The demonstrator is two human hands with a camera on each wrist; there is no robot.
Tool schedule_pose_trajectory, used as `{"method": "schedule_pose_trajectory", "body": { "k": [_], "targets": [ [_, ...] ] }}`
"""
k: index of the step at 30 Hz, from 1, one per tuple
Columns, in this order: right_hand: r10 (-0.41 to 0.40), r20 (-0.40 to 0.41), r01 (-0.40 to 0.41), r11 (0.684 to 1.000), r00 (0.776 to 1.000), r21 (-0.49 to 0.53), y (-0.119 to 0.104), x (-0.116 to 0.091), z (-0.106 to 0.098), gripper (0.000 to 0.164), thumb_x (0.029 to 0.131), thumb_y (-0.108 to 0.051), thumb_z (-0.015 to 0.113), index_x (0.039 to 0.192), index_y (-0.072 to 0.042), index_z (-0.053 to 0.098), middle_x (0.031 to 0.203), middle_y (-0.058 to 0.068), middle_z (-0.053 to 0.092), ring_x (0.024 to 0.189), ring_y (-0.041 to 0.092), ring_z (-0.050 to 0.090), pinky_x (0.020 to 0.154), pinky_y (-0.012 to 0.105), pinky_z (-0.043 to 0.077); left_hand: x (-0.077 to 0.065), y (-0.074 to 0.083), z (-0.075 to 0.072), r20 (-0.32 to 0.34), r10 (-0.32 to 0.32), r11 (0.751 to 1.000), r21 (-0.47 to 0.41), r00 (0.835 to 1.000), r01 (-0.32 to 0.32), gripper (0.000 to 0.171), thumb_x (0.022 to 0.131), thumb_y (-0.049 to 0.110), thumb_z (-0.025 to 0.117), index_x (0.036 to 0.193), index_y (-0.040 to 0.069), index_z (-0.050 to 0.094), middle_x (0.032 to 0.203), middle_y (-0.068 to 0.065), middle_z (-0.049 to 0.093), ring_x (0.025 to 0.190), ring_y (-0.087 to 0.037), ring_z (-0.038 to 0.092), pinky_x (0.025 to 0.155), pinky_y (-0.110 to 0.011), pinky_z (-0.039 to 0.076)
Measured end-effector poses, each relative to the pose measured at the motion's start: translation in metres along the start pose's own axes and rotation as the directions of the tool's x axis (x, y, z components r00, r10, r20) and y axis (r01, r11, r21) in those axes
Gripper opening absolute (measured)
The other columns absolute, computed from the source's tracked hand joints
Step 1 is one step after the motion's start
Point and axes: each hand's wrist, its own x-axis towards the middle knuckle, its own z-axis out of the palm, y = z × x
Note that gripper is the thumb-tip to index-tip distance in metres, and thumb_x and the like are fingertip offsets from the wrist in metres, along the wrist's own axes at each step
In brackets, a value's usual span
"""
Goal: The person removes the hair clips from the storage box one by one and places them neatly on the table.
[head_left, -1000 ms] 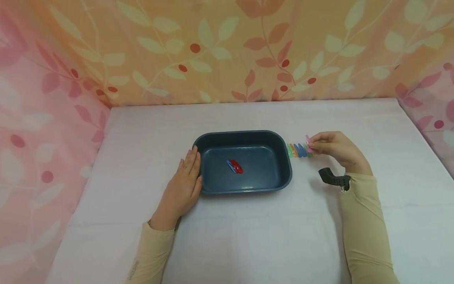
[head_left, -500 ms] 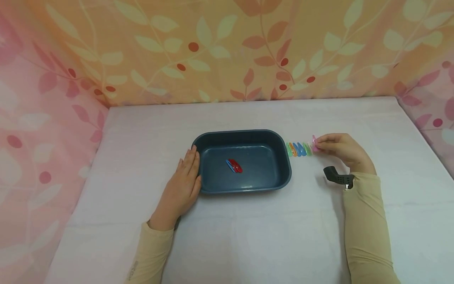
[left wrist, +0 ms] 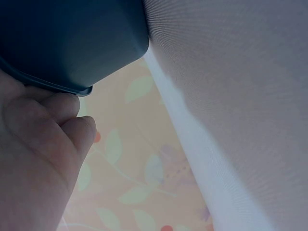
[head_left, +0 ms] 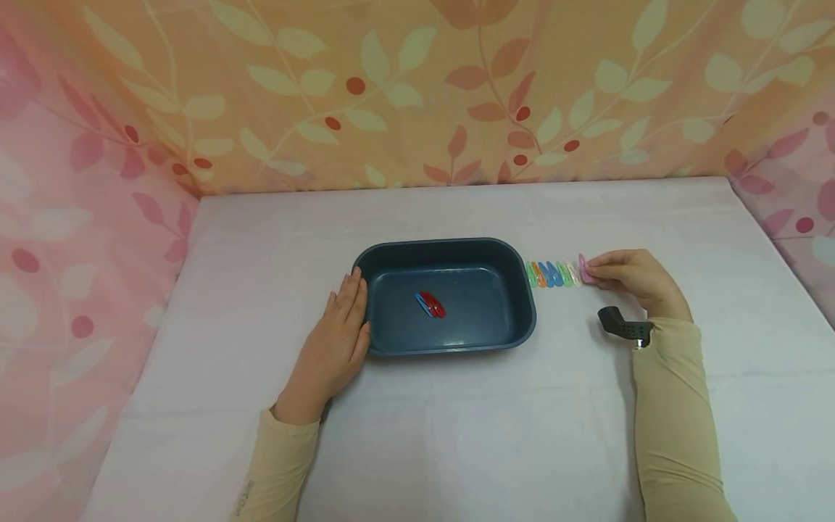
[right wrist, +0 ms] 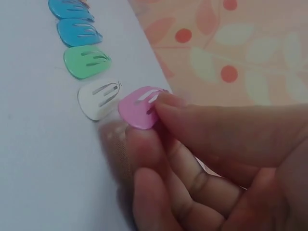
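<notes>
My right hand (head_left: 642, 279) pinches a pink snap hair clip (right wrist: 139, 108) between thumb and fingers, at the right end of a row of clips. Beside it in the row lie a white hair clip (right wrist: 98, 100), a green hair clip (right wrist: 85, 61) and blue hair clips (right wrist: 77, 32). An orange clip (head_left: 540, 275) and another green clip lie nearer the basin. My left hand (head_left: 335, 341) rests with straight fingers along the left rim of a dark blue basin (head_left: 450, 349). Inside the basin are red hair clips (head_left: 433, 304) and a blue hair clip (head_left: 424, 305).
A white cloth (head_left: 483, 442) covers the table. Patterned curtains (head_left: 417, 94) hang behind it and at both sides. A black wrist camera mount (head_left: 622, 326) sticks out from the right sleeve, above the cloth.
My right hand has moved right with the pink clip, from over the green clip to the row's end. The white clip now shows beside it. My left hand stays at the basin.
</notes>
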Motion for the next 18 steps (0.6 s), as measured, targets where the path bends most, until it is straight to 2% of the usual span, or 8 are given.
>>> {"method": "schedule_pose_trajectory", "body": {
  "k": [5, 8, 18],
  "targets": [
    [-0.010, -0.039, 0.006, 0.995, 0.999, -0.101, 0.0016, -0.0009, 0.0003, 0.042, 0.087, -0.020, 0.069, 0.112, 0.013, 0.063, 0.082, -0.019, 0.064, 0.079, -0.005, 0.056, 0.070, 0.013, 0.048, -0.0001, 0.0003, -0.0003, 0.001, 0.000, 1.000, -0.002, 1.000, 0.000, 0.058, 0.094, 0.013, 0.045, 0.142, -0.013, 0.026, 0.154, -0.021, 0.014, 0.141, -0.032, 0.017, 0.110, -0.051, 0.021],
    [-0.021, -0.051, 0.014, 0.991, 0.999, -0.131, 0.0017, -0.0015, 0.0006, 0.044, 0.086, -0.021, 0.070, 0.112, 0.014, 0.062, 0.083, -0.018, 0.064, 0.079, -0.005, 0.055, 0.069, 0.013, 0.048, -0.0002, 0.0007, -0.0006, -0.002, 0.000, 1.000, -0.002, 1.000, 0.000, 0.058, 0.094, 0.012, 0.045, 0.142, -0.013, 0.027, 0.154, -0.021, 0.014, 0.141, -0.033, 0.018, 0.110, -0.051, 0.022],
    [0.021, -0.079, -0.037, 0.978, 0.997, -0.207, -0.0025, -0.0009, 0.0060, 0.045, 0.086, -0.024, 0.070, 0.113, 0.011, 0.063, 0.086, -0.008, 0.065, 0.074, 0.005, 0.055, 0.066, 0.018, 0.048, -0.0006, 0.0015, -0.0018, -0.004, -0.001, 1.000, -0.007, 1.000, 0.001, 0.058, 0.094, 0.012, 0.046, 0.142, -0.013, 0.026, 0.154, -0.022, 0.015, 0.141, -0.033, 0.018, 0.109, -0.052, 0.023]
  ]
}}
